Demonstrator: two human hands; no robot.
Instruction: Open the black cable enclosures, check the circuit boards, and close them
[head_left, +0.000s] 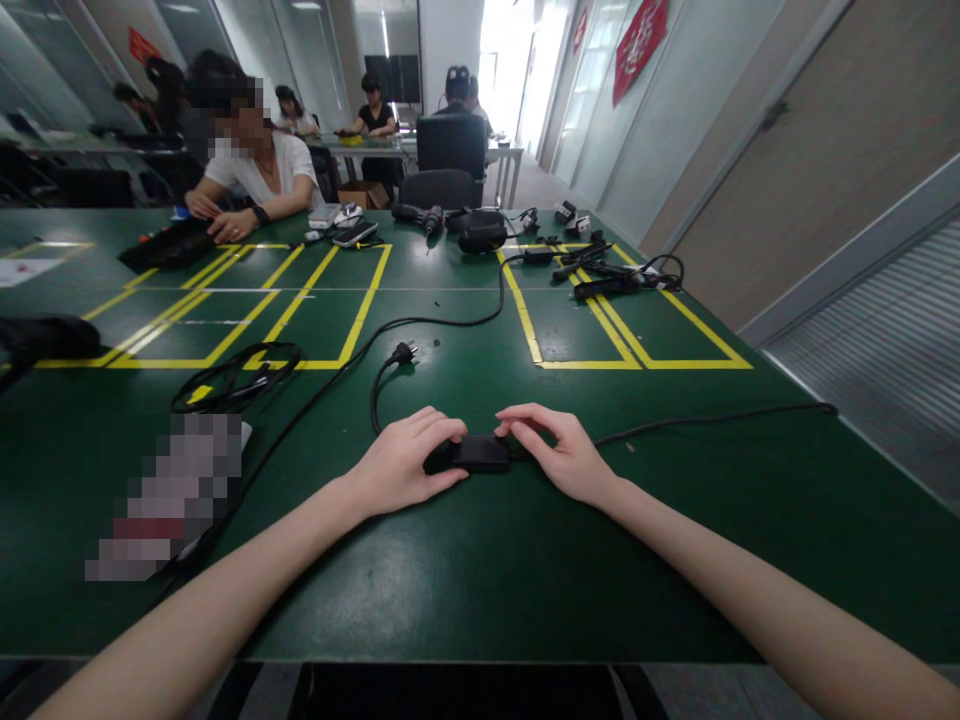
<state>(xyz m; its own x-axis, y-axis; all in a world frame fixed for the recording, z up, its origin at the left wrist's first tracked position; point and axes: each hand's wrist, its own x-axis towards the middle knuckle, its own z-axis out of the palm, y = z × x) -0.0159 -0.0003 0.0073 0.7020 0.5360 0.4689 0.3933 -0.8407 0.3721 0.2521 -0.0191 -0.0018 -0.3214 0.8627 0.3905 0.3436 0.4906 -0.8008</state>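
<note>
Green tabletop bears a black power adapter, front and center — a plug and a coiled cable lie beyond it, leftward. The left hand has its grip pinched on the adapter's left end; the right hand, thumb and fingertips slightly apart, curls at the other end — contact unclear.

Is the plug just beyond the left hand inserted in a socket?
No: the plug lies on the green table beyond the left hand, its front end bare.
</note>
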